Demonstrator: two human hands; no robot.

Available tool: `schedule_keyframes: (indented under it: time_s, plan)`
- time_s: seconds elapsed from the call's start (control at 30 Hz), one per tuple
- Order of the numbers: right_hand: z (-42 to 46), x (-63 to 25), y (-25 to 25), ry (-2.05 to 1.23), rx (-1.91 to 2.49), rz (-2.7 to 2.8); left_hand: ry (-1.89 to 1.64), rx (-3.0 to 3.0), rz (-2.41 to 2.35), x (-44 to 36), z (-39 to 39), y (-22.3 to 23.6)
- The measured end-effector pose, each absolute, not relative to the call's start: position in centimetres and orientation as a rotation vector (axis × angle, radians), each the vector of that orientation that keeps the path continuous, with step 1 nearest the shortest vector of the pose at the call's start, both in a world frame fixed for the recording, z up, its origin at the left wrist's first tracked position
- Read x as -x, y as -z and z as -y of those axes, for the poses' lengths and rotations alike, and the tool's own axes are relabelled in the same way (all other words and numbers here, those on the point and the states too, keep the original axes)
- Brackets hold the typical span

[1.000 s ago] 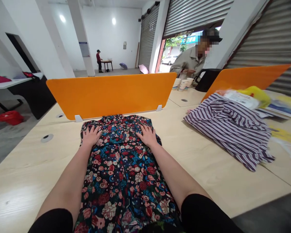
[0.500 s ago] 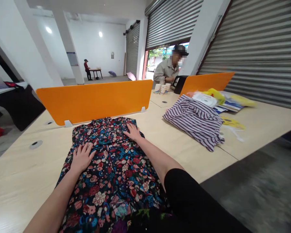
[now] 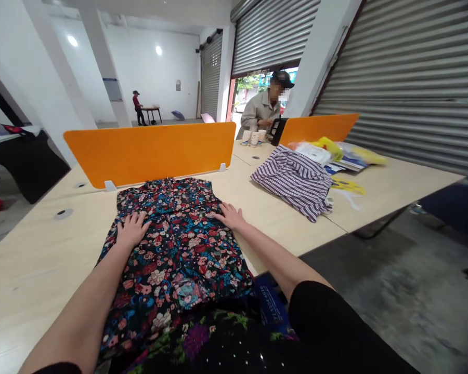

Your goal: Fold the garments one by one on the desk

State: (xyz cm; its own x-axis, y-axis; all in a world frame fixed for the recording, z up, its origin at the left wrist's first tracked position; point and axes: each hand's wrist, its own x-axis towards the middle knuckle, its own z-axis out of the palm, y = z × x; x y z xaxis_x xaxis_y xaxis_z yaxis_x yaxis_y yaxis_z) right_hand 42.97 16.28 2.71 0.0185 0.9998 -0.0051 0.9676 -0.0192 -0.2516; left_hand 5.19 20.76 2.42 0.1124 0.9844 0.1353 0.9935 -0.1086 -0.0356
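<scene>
A dark floral garment [image 3: 187, 234] with red, blue and pink flowers lies spread on the wooden table in front of me. Its far edge is close to an orange divider. My left hand [image 3: 132, 230] rests flat on the garment's left part, fingers spread. At the right edge of the cloth, my right hand [image 3: 231, 215] lies palm down with fingers apart, its fingertips on the fabric. Neither hand grips anything. The garment's near end meets my own patterned clothing, so its lower edge is partly hidden.
The orange divider [image 3: 152, 156] stands behind the garment. To the right lie a folded striped garment [image 3: 294, 182], plastic packages [image 3: 347, 156] and a yellow item [image 3: 348, 185]. Paper cups [image 3: 254, 138] stand farther back, near a person in a cap [image 3: 263, 106]. Another person [image 3: 138, 108] is far off.
My right hand has slid from the upper part of the garment outward to its right edge. My left hand stays flat on the left part. The camera view has shifted slightly.
</scene>
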Motion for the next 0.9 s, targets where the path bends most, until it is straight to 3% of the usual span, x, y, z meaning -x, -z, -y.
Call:
schedule_keyframes:
  time_s: [0.23,0.43,0.7,0.8,0.9]
  plan:
    - [-8.9,-43.7,-1.8,-0.172,1.916,2.25,0.165,2.348,1.761,-4.3,-12.0,-1.7]
    - [-5.6,-45.9,-1.5,-0.207,2.053,2.199,0.107,2.413,1.791,-2.2,-6.9,-0.4]
    - [-0.9,-43.4,-1.4,-0.221,1.696,2.452,0.178,2.618,1.504,-5.2,-0.5,-1.1]
    - [0.8,-44.6,-0.8,-0.168,1.703,2.257,0.238,2.72,1.464,-5.7,2.1,-1.2]
    - [3.3,-45.7,-1.2,-0.064,1.555,1.888,0.556,2.669,1.467,-5.2,4.0,-2.1]
